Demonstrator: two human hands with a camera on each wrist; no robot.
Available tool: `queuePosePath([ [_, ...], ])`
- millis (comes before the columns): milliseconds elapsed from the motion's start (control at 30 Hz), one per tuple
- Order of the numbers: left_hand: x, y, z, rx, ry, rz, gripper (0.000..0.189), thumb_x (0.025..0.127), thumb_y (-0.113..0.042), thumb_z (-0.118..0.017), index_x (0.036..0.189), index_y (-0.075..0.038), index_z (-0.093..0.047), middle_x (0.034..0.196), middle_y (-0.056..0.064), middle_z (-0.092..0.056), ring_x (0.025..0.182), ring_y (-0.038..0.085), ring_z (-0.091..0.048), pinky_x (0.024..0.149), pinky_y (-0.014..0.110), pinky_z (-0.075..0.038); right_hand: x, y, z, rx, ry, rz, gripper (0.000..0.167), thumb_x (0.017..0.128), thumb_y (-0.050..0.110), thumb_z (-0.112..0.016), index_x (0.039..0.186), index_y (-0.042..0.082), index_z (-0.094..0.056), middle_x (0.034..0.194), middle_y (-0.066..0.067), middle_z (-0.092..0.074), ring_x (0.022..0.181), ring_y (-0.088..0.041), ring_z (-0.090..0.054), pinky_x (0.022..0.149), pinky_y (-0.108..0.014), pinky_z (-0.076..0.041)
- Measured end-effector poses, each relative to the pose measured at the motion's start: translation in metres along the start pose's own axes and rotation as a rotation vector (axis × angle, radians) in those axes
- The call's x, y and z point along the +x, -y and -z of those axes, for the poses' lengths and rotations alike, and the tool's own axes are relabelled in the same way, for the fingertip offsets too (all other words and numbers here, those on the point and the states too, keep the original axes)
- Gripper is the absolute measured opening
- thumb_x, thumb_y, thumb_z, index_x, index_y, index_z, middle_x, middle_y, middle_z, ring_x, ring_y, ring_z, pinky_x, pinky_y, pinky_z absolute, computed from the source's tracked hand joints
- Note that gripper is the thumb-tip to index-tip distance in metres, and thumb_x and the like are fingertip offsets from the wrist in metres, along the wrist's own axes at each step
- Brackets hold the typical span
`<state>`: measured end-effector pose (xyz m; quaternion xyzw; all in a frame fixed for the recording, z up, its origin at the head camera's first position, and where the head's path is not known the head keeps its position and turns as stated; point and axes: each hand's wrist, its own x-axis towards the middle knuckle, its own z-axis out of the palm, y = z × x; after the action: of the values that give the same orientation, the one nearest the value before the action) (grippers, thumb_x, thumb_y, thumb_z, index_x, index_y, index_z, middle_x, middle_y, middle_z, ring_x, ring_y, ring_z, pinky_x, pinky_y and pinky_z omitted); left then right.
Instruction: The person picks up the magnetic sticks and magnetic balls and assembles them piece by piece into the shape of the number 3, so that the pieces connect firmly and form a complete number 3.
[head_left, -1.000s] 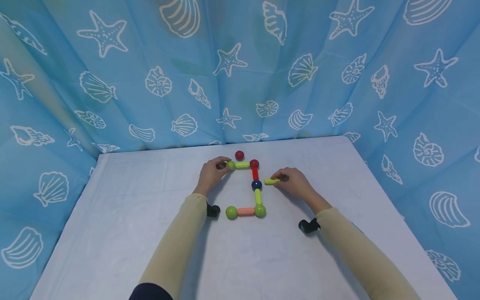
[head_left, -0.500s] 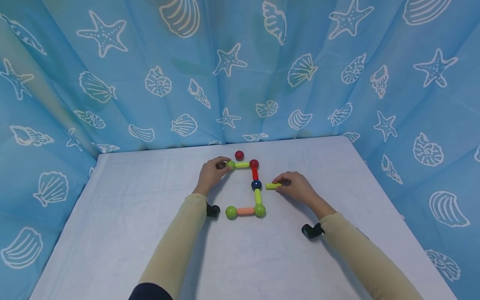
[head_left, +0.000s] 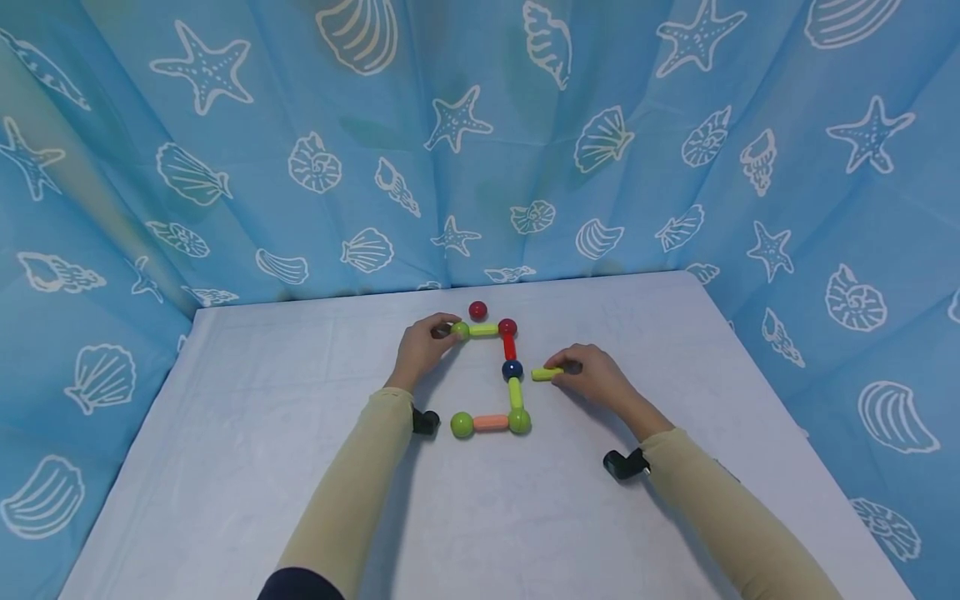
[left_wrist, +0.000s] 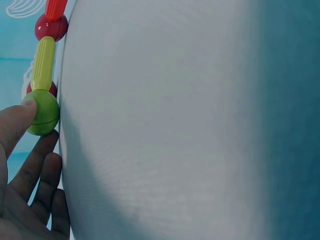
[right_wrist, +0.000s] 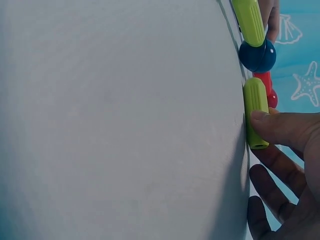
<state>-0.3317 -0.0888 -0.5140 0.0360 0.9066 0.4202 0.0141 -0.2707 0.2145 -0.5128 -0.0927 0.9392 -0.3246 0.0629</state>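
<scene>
A chain of toy rods and balls lies on the white table. At its far left end my left hand (head_left: 422, 350) pinches a green ball (left_wrist: 44, 112) between thumb and fingers. From that ball a yellow-green rod (head_left: 483, 330) runs to a red ball (head_left: 507, 327), then a red rod (head_left: 510, 347) reaches a dark blue ball (head_left: 512, 369). Nearer me follow another yellow-green rod (head_left: 515, 393), a green ball (head_left: 519, 420), a salmon rod (head_left: 491, 422) and an end green ball (head_left: 462, 424). My right hand (head_left: 596, 377) pinches a loose yellow-green rod (right_wrist: 255, 100), apart from the blue ball.
A separate red ball (head_left: 477, 311) sits behind the chain near the far table edge. A blue curtain (head_left: 480, 167) with white shells and starfish hangs round the back and sides of the white table (head_left: 247, 400).
My right hand has shifted slightly toward me and to the right with the loose yellow-green rod, now pointing at the blue ball's level. My left hand stays on the green ball.
</scene>
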Motion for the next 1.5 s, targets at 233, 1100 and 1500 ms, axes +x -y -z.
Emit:
queuePosePath([
  [233, -0.001, 0.001, 0.000, -0.001, 0.005, 0.005, 0.030, 0.096, -0.024, -0.073, 0.125, -0.021, -0.070, 0.118, 0.005, -0.070, 0.105, 0.024, -0.062, 0.093, 0.041, -0.051, -0.003, 0.000, 0.000, 0.012, -0.002, 0.016, 0.022, 0.090, 0.012, -0.077, 0.112, 0.017, -0.076, 0.117, -0.004, -0.070, 0.114, -0.027, -0.060, 0.103, -0.047, -0.047],
  [1100, 0.001, 0.000, 0.000, 0.004, 0.012, 0.011, 0.032, 0.095, -0.025, -0.073, 0.127, -0.021, -0.070, 0.119, 0.005, -0.069, 0.104, 0.023, -0.062, 0.093, 0.040, -0.051, -0.001, 0.002, 0.002, 0.048, -0.055, 0.066, 0.022, 0.094, 0.014, -0.073, 0.116, 0.017, -0.073, 0.119, -0.004, -0.068, 0.113, -0.026, -0.060, 0.100, -0.047, -0.049],
  [1500, 0.000, 0.000, 0.002, -0.007, 0.020, 0.015, 0.031, 0.096, -0.024, -0.073, 0.126, -0.021, -0.070, 0.120, 0.005, -0.069, 0.106, 0.023, -0.062, 0.093, 0.039, -0.051, 0.012, 0.029, -0.002, 0.061, -0.070, 0.130, 0.022, 0.094, 0.017, -0.074, 0.116, 0.019, -0.073, 0.116, 0.000, -0.069, 0.108, -0.024, -0.057, 0.094, -0.044, -0.050],
])
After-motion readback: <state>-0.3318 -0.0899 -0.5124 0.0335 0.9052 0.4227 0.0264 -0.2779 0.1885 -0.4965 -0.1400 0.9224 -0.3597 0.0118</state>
